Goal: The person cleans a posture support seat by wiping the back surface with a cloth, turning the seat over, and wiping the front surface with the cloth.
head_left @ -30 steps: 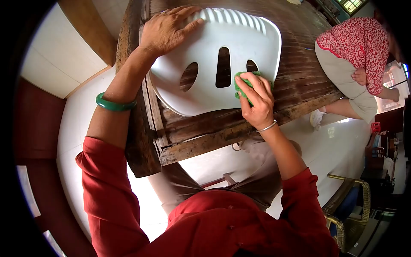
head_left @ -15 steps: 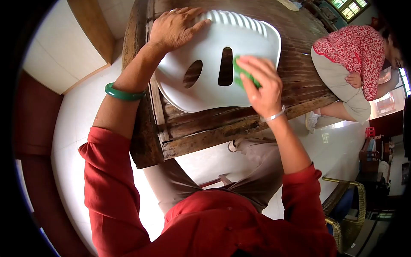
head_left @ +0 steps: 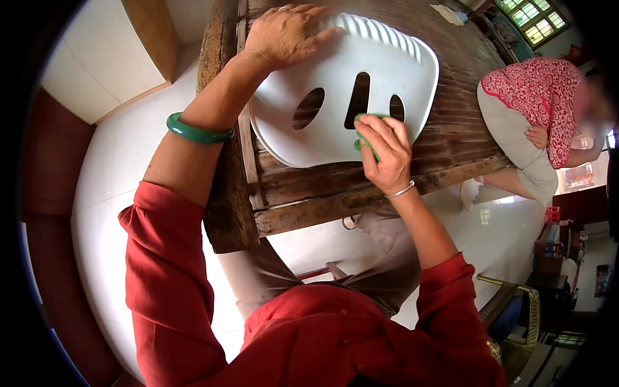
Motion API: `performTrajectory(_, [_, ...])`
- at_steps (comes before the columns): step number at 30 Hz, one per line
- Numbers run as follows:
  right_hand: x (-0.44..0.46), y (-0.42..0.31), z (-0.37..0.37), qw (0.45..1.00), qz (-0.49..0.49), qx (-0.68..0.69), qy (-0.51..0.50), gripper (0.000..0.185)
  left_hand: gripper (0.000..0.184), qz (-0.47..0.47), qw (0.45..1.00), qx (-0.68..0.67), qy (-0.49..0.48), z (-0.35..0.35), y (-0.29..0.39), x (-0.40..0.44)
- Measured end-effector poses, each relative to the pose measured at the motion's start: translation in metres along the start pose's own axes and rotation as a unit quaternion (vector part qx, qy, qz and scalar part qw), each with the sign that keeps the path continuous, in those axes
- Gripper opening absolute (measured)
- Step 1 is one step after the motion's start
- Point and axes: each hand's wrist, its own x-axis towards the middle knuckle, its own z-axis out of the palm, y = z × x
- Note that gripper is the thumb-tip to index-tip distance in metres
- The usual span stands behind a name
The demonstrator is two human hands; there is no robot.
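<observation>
A white plastic piece [head_left: 335,129] with three dark openings and a ribbed far edge lies on the dark slatted wooden table [head_left: 309,216]. Spread over its upper left edge is my left hand [head_left: 287,35], fingers apart, palm resting on the plastic; a green bangle circles that wrist. My right hand [head_left: 388,151] presses a green cloth or scrubbing pad [head_left: 361,146] between its fingers against the lower right part of the plastic, below the middle and right openings. Much of the pad is hidden under the fingers.
Another person [head_left: 535,103] in a red patterned top sits at the table's right side. A woven-armed chair [head_left: 532,316] stands at the lower right. A pale cloth-like item [head_left: 448,14] lies at the table's far end.
My right hand moved up and right with the green pad, then back down and left. The white piece, table and my left hand appear further right in view.
</observation>
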Motion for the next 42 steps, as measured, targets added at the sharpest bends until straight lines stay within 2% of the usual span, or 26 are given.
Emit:
performTrajectory(3, [-0.005, -0.016, -0.002, 0.999, 0.047, 0.017, 0.009, 0.03, 0.06, 0.004, 1.0, 0.017, 0.007, 0.001, 0.002, 0.0])
performTrajectory(6, [-0.004, -0.03, -0.006, 0.989, 0.134, 0.064, 0.0, 0.031, 0.06, 0.009, 1.0, 0.019, 0.01, -0.002, 0.004, 0.0])
performTrajectory(8, [-0.004, -0.034, -0.008, 0.954, 0.218, 0.201, -0.038, 0.028, 0.06, 0.011, 1.0, 0.017, 0.013, -0.001, 0.004, 0.0])
performTrajectory(9, [0.002, -0.037, -0.008, 0.955, 0.216, 0.199, -0.038, 0.028, 0.06, 0.011, 1.0, 0.014, 0.012, -0.002, 0.004, 0.0])
performTrajectory(11, [0.018, -0.042, -0.008, 0.901, 0.298, 0.314, 0.02, 0.024, 0.06, 0.013, 1.0, 0.012, 0.011, -0.002, 0.004, 0.0])
performTrajectory(14, [0.052, -0.025, 0.004, 0.936, 0.233, 0.199, 0.17, 0.023, 0.061, 0.011, 1.0, 0.01, 0.003, 0.001, 0.002, -0.001])
performTrajectory(16, [0.066, -0.016, 0.02, 0.966, 0.152, 0.062, 0.199, 0.022, 0.061, 0.011, 1.0, 0.01, -0.002, 0.0, 0.001, 0.001])
performTrajectory(19, [0.064, -0.031, 0.043, 0.969, 0.17, -0.017, 0.177, 0.026, 0.061, 0.0, 1.0, 0.001, -0.004, -0.001, 0.002, 0.0])
performTrajectory(22, [0.056, -0.039, 0.048, 0.96, 0.225, -0.013, 0.165, 0.029, 0.062, -0.02, 0.999, 0.019, -0.026, -0.004, 0.002, -0.001])
performTrajectory(25, [0.043, -0.051, 0.043, 0.965, 0.222, -0.004, 0.137, 0.031, 0.062, -0.019, 0.999, -0.008, -0.026, -0.006, 0.004, 0.0])
performTrajectory(29, [0.015, -0.054, 0.041, 0.987, 0.105, -0.054, 0.112, 0.032, 0.061, -0.002, 1.0, -0.001, -0.004, -0.002, 0.001, -0.001])
performTrajectory(30, [0.013, -0.052, 0.037, 0.986, 0.107, -0.054, 0.117, 0.032, 0.06, 0.0, 1.0, -0.007, -0.004, -0.001, 0.001, 0.0])
performTrajectory(33, [0.011, -0.05, 0.025, 0.994, 0.063, -0.077, 0.036, 0.034, 0.06, 0.005, 1.0, -0.011, 0.004, -0.001, 0.002, -0.001])
performTrajectory(34, [0.01, -0.05, 0.02, 0.994, 0.065, -0.079, 0.043, 0.034, 0.06, 0.001, 1.0, -0.012, 0.012, 0.0, 0.002, -0.002])
performTrajectory(37, [0.005, -0.049, 0.009, 0.99, 0.005, -0.126, -0.059, 0.04, 0.061, 0.01, 0.999, -0.027, 0.015, -0.004, 0.004, -0.002])
performTrajectory(42, [0.001, -0.049, -0.006, 0.989, -0.01, -0.106, -0.104, 0.041, 0.066, 0.0, 0.999, -0.042, -0.002, -0.001, 0.001, 0.001])
